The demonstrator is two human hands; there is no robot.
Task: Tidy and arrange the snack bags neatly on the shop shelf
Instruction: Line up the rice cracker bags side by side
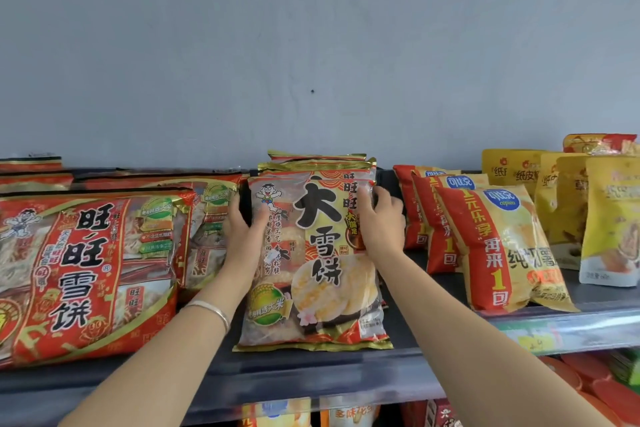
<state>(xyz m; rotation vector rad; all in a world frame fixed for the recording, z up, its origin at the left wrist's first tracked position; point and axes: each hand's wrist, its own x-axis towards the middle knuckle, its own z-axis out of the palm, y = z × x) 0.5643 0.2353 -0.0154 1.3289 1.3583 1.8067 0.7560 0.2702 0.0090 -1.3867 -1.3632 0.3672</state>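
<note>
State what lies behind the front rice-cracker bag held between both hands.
Behind the front bag, top edges of several matching bags show in a row. Their faces are covered, so the exact count stays unclear.

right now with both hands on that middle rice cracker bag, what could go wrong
1. The left hand and right hand grip the upper sides of the front gold-trimmed plastic rice cracker bag; squeezing may crack the crackers inside.
2. Matching bags lean behind it and might slump if it shifts.
3. The red and yellow puffy crisp bag leans by the grey shelf lip beside the right forearm; a brush could knock it off.
</note>
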